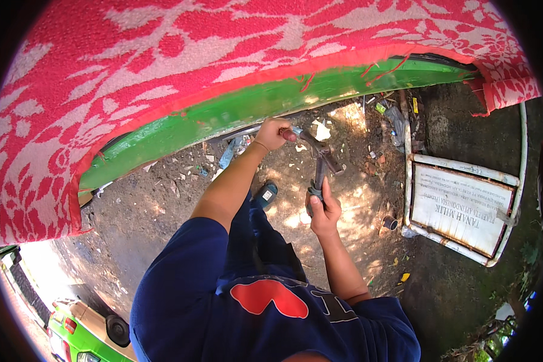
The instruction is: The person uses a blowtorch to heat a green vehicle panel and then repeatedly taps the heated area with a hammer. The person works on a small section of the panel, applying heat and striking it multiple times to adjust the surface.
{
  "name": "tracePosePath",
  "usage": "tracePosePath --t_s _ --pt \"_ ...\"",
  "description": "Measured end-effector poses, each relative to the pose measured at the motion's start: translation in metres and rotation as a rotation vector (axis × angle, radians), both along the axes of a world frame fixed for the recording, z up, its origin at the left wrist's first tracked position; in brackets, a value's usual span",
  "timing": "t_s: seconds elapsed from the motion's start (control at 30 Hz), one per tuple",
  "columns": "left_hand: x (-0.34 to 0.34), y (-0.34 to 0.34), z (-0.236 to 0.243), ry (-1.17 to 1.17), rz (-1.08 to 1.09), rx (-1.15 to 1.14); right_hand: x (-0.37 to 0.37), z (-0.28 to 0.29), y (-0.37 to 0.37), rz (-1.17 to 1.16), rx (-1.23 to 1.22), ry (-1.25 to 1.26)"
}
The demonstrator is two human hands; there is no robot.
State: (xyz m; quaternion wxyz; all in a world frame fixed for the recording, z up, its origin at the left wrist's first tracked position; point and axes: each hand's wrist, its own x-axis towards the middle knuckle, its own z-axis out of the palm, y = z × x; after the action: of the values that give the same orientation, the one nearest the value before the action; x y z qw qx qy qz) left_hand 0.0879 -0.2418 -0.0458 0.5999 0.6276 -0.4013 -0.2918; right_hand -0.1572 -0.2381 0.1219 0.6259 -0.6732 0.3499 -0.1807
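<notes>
My right hand (pixel 324 212) is closed round the dark grip of a hammer (pixel 320 169). Its long, rusty-brown metal head (pixel 328 158) lies crosswise at the top of the shaft. Up and to the left, my left hand (pixel 273 134) is wrapped round a thin, greyish metal rod (pixel 297 129), close to the lower edge of a green panel (pixel 241 114). One end of the rod is near the hammer's head; I cannot tell whether they touch. My fingers hide the rod's middle.
A red and white patterned cloth (pixel 181 54) hangs over the green panel. To the right stands a white sign in a rusty pipe frame (pixel 452 208). Litter and a crumpled plastic bag (pixel 395 123) lie on the dirt ground (pixel 133 247). A green vehicle (pixel 81 335) is at lower left.
</notes>
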Motion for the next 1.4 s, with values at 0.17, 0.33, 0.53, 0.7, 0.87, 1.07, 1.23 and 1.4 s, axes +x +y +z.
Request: tracePosePath --t_s 0.17,0.33,0.53,0.7,0.87,1.07,1.23,1.4 --pt "0.002 -0.008 0.009 -0.123 -0.036 0.009 0.006 -0.007 -0.016 -0.035 0.056 0.123" --pt "0.000 -0.004 0.010 -0.230 -0.050 -0.016 0.002 -0.004 -0.022 0.045 0.016 0.064" --pt "0.003 0.001 0.005 0.013 -0.052 0.041 0.010 0.015 -0.021 0.022 0.210 -0.033" --pt "0.022 -0.025 0.009 -0.249 -0.116 0.044 -0.003 -0.005 -0.014 0.024 0.244 0.091" --pt "0.001 -0.007 0.005 -0.253 -0.082 0.117 0.005 -0.012 -0.010 0.031 0.089 0.085" --pt "-0.002 -0.003 0.009 -0.215 -0.074 0.114 0.004 0.005 -0.013 -0.057 0.192 -0.090" --pt "0.002 -0.004 0.006 -0.279 -0.056 0.111 -0.007 0.008 -0.003 -0.069 0.271 -0.194" --pt "-0.007 0.000 0.010 -0.219 -0.073 0.087 0.005 -0.013 -0.016 0.050 0.188 0.140"
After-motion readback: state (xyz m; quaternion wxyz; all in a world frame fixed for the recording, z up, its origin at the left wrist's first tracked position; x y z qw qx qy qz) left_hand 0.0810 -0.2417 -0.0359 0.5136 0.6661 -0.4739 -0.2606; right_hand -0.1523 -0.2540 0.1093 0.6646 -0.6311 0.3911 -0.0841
